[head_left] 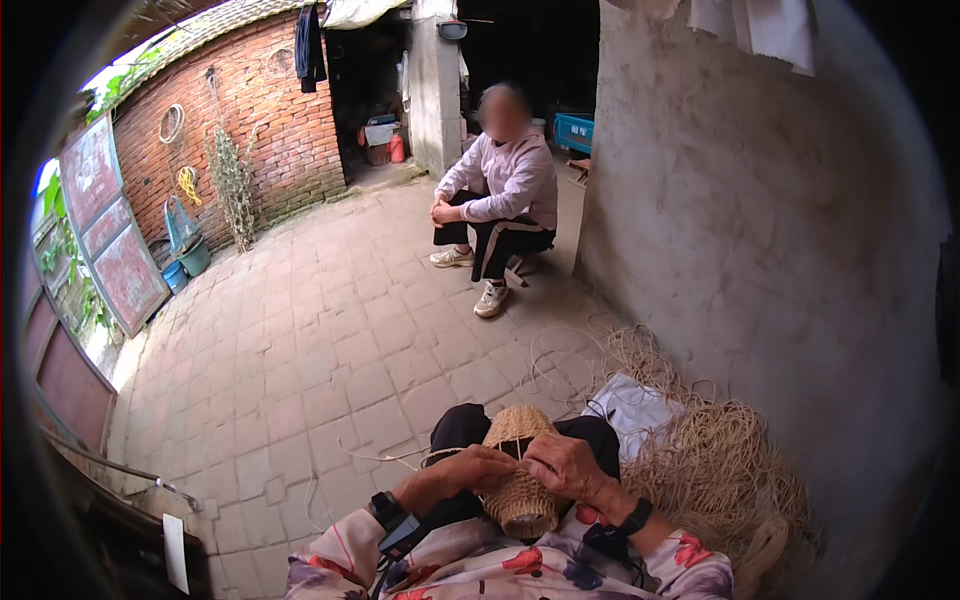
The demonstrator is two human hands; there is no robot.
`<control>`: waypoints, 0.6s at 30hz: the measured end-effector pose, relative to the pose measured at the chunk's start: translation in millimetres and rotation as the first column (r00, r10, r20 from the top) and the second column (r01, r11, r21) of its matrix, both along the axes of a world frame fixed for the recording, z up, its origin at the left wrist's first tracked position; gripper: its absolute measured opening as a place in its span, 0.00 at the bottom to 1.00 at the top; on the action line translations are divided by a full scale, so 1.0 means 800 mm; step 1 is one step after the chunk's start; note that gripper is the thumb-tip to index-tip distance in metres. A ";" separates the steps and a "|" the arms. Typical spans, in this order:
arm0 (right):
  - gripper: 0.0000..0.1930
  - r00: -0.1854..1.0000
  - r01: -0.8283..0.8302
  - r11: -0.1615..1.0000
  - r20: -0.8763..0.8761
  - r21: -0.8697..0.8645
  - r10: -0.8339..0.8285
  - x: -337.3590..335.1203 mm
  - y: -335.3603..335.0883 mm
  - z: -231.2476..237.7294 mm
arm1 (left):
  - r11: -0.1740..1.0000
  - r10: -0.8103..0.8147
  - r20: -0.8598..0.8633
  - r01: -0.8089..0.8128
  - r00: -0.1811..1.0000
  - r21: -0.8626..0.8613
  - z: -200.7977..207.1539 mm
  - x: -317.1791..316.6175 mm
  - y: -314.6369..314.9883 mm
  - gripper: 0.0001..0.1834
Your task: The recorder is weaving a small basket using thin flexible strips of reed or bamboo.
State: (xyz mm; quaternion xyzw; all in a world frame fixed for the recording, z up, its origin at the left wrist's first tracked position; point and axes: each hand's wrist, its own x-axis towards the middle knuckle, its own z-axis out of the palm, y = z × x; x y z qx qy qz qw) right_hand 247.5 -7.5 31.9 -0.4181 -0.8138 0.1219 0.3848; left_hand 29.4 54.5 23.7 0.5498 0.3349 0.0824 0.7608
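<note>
A tan woven basket [522, 500] lies across my lap, held between my dark-trousered knees, its round end toward me. My left hand [480, 468] rests on its left side with the fingers pinched together. From the right, my right hand [562, 466] meets it at the middle of the basket, fingers also pinched. A thin pale strand of cord [380, 458] runs out to the left from near my left hand. Between the two hands a short piece of cord shows at the fingertips. Exactly how the fingers grip it is too small to make out.
A big tangled heap of tan cord [730, 470] lies at my right against the grey wall [760, 240], beside a white cloth [635, 412]. Ahead, a person [508, 190] sits on a low stool. A metal gate [105, 225] stands at the left of the paved yard [290, 350].
</note>
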 end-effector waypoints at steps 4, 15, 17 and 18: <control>0.10 0.988 -0.024 0.999 0.154 0.030 0.019 -0.003 0.005 0.007 | 0.985 -0.120 -0.013 0.120 0.993 0.127 0.002 -0.003 0.012 0.15; 0.02 0.928 0.313 0.950 -0.209 -0.010 -0.308 0.006 0.000 -0.017 | 0.487 0.335 -0.020 -0.155 0.942 0.859 0.018 -0.007 0.008 0.13; 0.03 0.920 0.327 0.938 -0.189 -0.117 -0.344 0.008 -0.003 -0.020 | 0.607 0.296 -0.038 -0.158 0.954 0.779 0.016 -0.013 -0.012 0.14; 0.03 0.930 0.318 0.943 -0.162 -0.099 -0.331 0.008 -0.002 -0.023 | 0.713 0.258 -0.049 -0.156 0.965 0.683 0.014 -0.016 -0.023 0.16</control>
